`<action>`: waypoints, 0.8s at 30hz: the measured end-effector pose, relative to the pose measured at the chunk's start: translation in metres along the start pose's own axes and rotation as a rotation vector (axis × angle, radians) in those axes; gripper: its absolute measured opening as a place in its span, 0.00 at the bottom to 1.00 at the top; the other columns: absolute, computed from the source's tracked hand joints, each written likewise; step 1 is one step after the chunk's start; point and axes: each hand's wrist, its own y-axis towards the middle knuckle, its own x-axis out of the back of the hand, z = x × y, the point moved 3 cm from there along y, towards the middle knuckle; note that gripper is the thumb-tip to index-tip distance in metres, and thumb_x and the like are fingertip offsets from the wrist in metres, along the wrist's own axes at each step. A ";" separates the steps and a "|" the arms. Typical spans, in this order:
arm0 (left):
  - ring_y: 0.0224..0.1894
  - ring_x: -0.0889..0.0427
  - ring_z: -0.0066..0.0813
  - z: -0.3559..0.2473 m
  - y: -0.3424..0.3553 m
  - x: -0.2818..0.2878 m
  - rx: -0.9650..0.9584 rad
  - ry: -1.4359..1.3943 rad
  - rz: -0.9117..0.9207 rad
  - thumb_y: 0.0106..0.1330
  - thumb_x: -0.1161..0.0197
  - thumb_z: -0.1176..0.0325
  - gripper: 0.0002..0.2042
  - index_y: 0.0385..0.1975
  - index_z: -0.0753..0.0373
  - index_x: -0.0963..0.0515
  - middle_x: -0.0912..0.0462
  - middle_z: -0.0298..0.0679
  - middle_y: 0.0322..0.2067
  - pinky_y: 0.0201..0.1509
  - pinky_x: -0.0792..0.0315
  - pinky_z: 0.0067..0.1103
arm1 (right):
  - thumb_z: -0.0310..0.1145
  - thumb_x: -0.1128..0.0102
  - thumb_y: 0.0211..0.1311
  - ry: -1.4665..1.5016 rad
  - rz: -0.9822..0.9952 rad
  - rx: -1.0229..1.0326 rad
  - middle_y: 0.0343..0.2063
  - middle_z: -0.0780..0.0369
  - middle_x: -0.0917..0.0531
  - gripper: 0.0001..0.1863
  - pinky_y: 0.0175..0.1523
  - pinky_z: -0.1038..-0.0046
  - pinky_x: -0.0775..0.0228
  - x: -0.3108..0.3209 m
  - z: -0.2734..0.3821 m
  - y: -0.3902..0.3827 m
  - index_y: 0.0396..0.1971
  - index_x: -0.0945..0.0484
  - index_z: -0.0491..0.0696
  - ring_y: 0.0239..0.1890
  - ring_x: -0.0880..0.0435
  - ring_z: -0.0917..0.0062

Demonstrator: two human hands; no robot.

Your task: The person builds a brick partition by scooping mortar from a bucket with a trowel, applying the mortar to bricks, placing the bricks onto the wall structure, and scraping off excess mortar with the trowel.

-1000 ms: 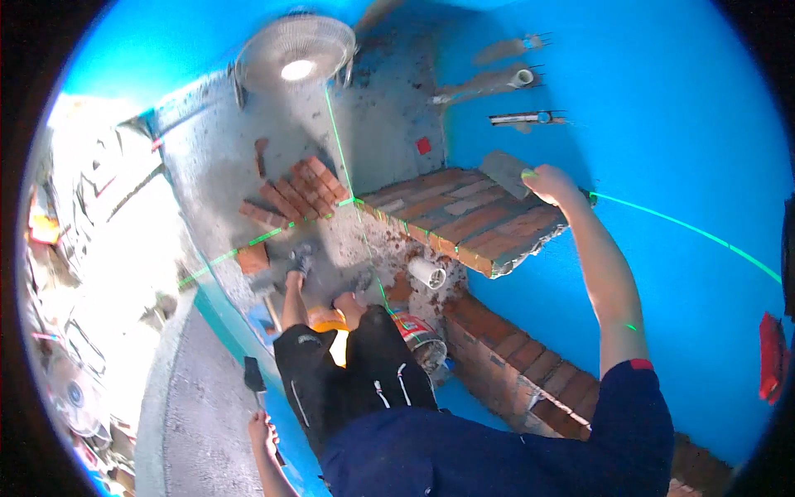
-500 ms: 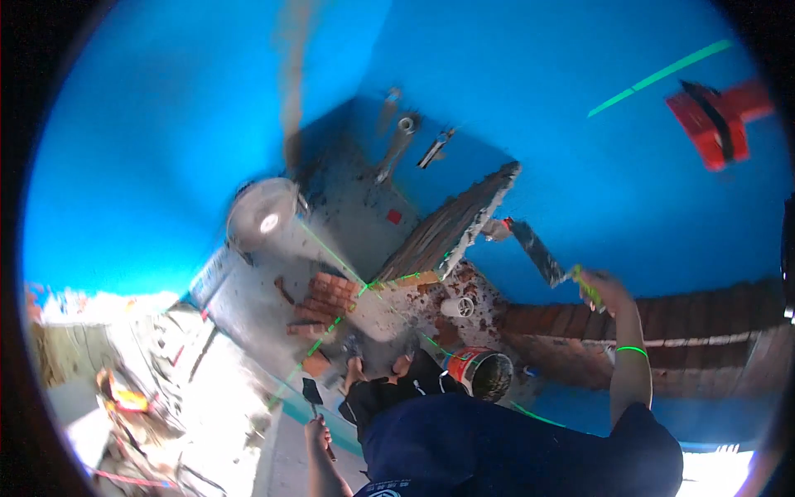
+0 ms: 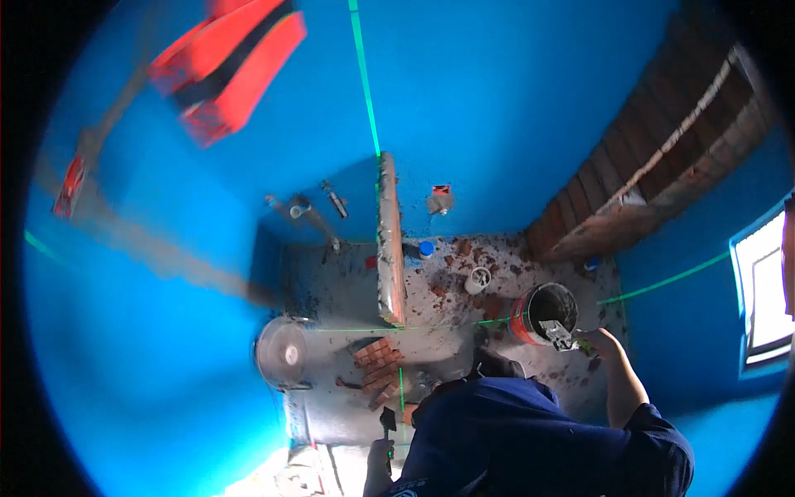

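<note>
My right hand (image 3: 603, 342) is closed around the yellow-green handle of a trowel (image 3: 556, 334). Its grey blade lies over the near edge of a round bucket (image 3: 521, 321) with a red outer side; whether it touches the grey wet stuff inside I cannot tell. Low on the left, my left hand (image 3: 380, 454) grips the handle of a short tool (image 3: 388, 419) with a flat black head, its exact kind unclear. Loose red bricks (image 3: 378, 364) lie stacked on the floor ahead of that hand.
A narrow brick partition (image 3: 389, 257) rises from the floor ahead. A white pipe stub (image 3: 478, 280) stands beside the bucket among rubble. A brick structure (image 3: 638, 178) lines the right wall. At the left is a round pale container (image 3: 281, 352). Green light lines cross walls and floor.
The view has swung to the right. My right hand has brought the trowel from near the wall down to the bucket. My left hand still holds its black-headed tool.
</note>
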 end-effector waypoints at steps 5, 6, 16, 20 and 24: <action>0.11 0.32 0.26 -0.035 0.026 -0.014 -0.062 0.099 0.025 0.62 0.40 0.69 0.07 0.24 0.64 0.25 0.30 0.36 0.14 0.15 0.36 0.24 | 0.45 0.36 0.61 0.015 -0.080 -0.178 0.18 0.62 0.21 0.17 0.19 0.74 0.33 0.009 -0.061 0.062 0.25 0.18 0.45 0.16 0.23 0.76; 0.11 0.32 0.26 -0.040 0.031 -0.018 -0.070 0.108 0.032 0.62 0.40 0.70 0.06 0.25 0.64 0.25 0.29 0.37 0.14 0.15 0.36 0.24 | 0.44 0.35 0.61 0.080 -0.059 -0.239 0.18 0.61 0.21 0.17 0.19 0.72 0.31 0.012 -0.066 0.068 0.26 0.18 0.44 0.16 0.22 0.75; 0.15 0.30 0.27 -0.094 -0.024 -0.088 0.065 0.006 0.005 0.63 0.42 0.70 0.07 0.34 0.67 0.26 0.27 0.38 0.18 0.18 0.34 0.23 | 0.47 0.42 0.63 -0.047 0.045 -0.223 0.12 0.62 0.23 0.24 0.22 0.68 0.31 0.046 -0.065 0.156 0.15 0.23 0.43 0.15 0.23 0.77; 0.15 0.33 0.24 -0.125 -0.067 -0.136 0.357 -0.128 -0.087 0.65 0.47 0.74 0.05 0.36 0.68 0.27 0.30 0.36 0.17 0.17 0.38 0.19 | 0.55 0.47 0.63 -0.229 0.082 -0.252 0.10 0.62 0.23 0.31 0.26 0.68 0.30 0.060 -0.067 0.206 0.11 0.22 0.44 0.15 0.22 0.76; 0.16 0.34 0.20 -0.136 -0.091 -0.176 0.192 -0.288 0.054 0.68 0.49 0.73 0.05 0.38 0.67 0.29 0.32 0.33 0.18 0.17 0.38 0.16 | 0.49 0.40 0.60 -0.221 0.100 -0.256 0.11 0.63 0.24 0.22 0.23 0.68 0.30 0.074 -0.083 0.256 0.20 0.20 0.43 0.15 0.23 0.77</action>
